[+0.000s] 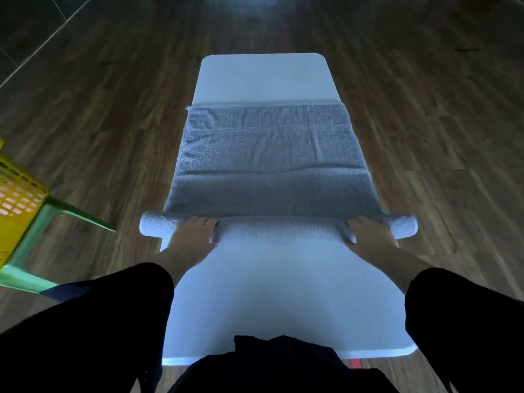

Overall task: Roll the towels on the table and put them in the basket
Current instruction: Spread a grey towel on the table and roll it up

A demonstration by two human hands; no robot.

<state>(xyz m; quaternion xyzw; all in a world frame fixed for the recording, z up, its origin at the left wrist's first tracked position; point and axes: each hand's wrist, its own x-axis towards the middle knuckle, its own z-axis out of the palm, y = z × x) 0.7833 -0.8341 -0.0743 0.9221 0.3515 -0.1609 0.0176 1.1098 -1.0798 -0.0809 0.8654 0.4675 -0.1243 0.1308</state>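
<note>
Yellow basket (15, 219), contents unseen, is set on a stool (71, 214). The half-rolled towel (269, 154) is gripped by left hand (192, 235) and right hand (368, 235).

Overall illumination is low, with a cool blue cast. One patch of glare lies on the wooden floor (249, 2) at the top centre edge, and the boards darken away from it. The white desk (263, 78) is the brightest surface; a soft shadow dulls its near half. The black sleeves (85, 321) are reduced to solid black without detail. Weave on the grey towel (269, 143) is resolved in its far half and softer nearer. Wide-angle distortion bows the desk sides and floorboards outward. The yellow basket (17, 194) at the left edge is blurred.
</note>
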